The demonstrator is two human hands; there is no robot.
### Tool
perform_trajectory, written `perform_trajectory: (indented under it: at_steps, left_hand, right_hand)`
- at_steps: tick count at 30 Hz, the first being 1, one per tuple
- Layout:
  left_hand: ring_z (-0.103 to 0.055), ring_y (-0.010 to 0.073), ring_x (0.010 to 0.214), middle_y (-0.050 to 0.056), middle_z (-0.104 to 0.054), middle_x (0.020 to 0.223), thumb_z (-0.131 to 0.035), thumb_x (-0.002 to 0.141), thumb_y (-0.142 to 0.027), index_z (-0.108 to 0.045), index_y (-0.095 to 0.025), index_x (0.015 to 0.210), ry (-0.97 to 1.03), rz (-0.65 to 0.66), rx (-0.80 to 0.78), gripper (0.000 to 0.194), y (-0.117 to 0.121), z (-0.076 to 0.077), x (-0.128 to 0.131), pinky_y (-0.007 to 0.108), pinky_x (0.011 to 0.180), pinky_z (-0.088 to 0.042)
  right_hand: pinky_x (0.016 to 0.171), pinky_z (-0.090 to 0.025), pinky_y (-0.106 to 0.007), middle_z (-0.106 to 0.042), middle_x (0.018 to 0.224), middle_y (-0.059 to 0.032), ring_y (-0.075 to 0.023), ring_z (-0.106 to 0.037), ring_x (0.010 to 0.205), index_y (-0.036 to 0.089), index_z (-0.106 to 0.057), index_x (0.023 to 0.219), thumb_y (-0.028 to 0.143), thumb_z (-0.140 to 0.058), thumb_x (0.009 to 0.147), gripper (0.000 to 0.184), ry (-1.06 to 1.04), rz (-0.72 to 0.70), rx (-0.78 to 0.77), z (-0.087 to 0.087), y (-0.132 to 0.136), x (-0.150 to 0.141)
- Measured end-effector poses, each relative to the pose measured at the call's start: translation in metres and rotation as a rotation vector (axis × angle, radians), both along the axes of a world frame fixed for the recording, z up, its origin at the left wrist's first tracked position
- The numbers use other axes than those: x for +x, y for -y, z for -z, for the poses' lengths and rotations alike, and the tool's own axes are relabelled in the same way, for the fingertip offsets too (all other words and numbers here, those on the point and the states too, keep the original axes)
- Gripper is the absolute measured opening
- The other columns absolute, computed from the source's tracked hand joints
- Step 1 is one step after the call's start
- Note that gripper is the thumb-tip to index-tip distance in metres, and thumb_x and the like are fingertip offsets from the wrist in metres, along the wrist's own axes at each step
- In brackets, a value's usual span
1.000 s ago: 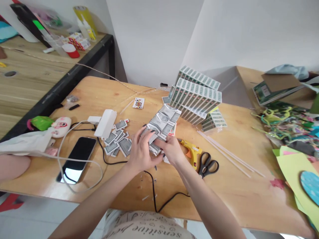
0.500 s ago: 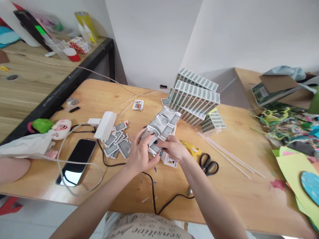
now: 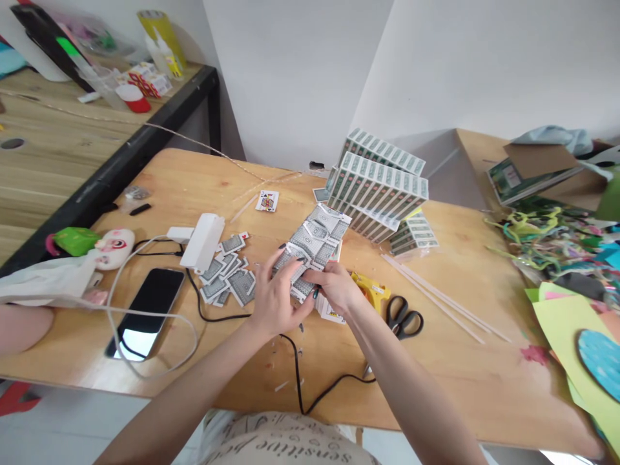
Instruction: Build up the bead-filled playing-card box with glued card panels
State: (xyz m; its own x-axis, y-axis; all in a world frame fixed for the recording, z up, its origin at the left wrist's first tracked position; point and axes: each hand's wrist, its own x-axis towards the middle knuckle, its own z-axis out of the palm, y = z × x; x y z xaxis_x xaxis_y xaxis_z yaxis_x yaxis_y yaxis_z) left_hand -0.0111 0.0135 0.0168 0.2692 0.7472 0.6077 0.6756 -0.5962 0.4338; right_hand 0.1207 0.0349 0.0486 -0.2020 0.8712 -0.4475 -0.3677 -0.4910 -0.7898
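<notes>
Both my hands grip a panel of overlapping playing cards (image 3: 317, 236), grey patterned backs facing up, tilted above the table. My left hand (image 3: 276, 294) is closed on its left and near edge, fingers lying over the top. At the near right corner my right hand (image 3: 336, 287) pinches it, its fingertips partly hidden. Below my right hand lies a stack of face cards (image 3: 332, 314), mostly covered. A loose pile of playing cards (image 3: 225, 278) is left of my left hand. A yellow glue gun (image 3: 372, 290) and black-handled scissors (image 3: 403, 318) lie right of my right hand.
Stacked card boxes (image 3: 382, 187) stand at the back. White glue sticks (image 3: 436, 297) lie to the right. A phone (image 3: 148, 310), a white power strip (image 3: 203, 242) and a looping cable are on the left. Coloured scraps (image 3: 576, 258) crowd the right edge.
My right fingers have shifted slightly at the panel's near corner, with the thumb lying along its edge. The panel stays in both hands; the view has moved a little.
</notes>
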Motion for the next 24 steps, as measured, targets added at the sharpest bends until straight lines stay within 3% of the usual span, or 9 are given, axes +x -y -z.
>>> perform_trajectory:
  at_steps: [4,10,19,24]
  left_hand:
    - [-0.037,0.0335,0.124,0.014,-0.052,0.118,-0.063,0.070,-0.028,-0.038,-0.016,0.126,0.018,-0.007,0.001,0.063,-0.003,-0.001,-0.002,0.050,0.097,-0.038]
    - [-0.035,0.0335,0.125,0.017,-0.049,0.123,-0.061,0.071,-0.030,-0.036,-0.012,0.128,0.005,0.056,-0.026,0.065,-0.006,-0.005,-0.011,0.051,0.100,-0.037]
    - [-0.036,0.0328,0.124,0.016,-0.052,0.121,-0.054,0.076,-0.030,-0.037,-0.014,0.128,-0.036,0.055,0.050,0.057,-0.011,-0.001,-0.011,0.051,0.098,-0.038]
    - [-0.039,0.0308,0.121,0.013,-0.054,0.119,-0.045,0.082,-0.032,-0.052,-0.018,0.117,-0.059,0.046,0.011,0.038,-0.019,-0.005,-0.021,0.050,0.101,-0.034]
  right_hand:
    - [0.068,-0.049,-0.028,-0.072,0.078,-0.0003,-0.0176,-0.065,0.073,0.018,-0.069,0.079,0.020,-0.073,0.058,0.021,-0.020,-0.020,0.045,0.000,-0.002,0.001]
    - [0.070,-0.046,-0.028,-0.071,0.074,-0.0026,-0.0150,-0.062,0.068,0.016,-0.070,0.082,0.027,-0.077,0.059,0.027,-0.101,-0.189,-0.044,0.003,-0.004,0.017]
    - [0.059,-0.038,-0.024,-0.063,0.061,0.0020,-0.0095,-0.052,0.055,0.015,-0.068,0.069,0.032,-0.078,0.060,0.022,0.042,-0.116,0.013,0.007,-0.004,0.013]
    - [0.061,-0.041,-0.023,-0.061,0.069,0.0020,-0.0092,-0.052,0.061,0.018,-0.068,0.082,0.034,-0.076,0.063,0.026,-0.102,-0.098,0.060,0.008,-0.004,0.021]
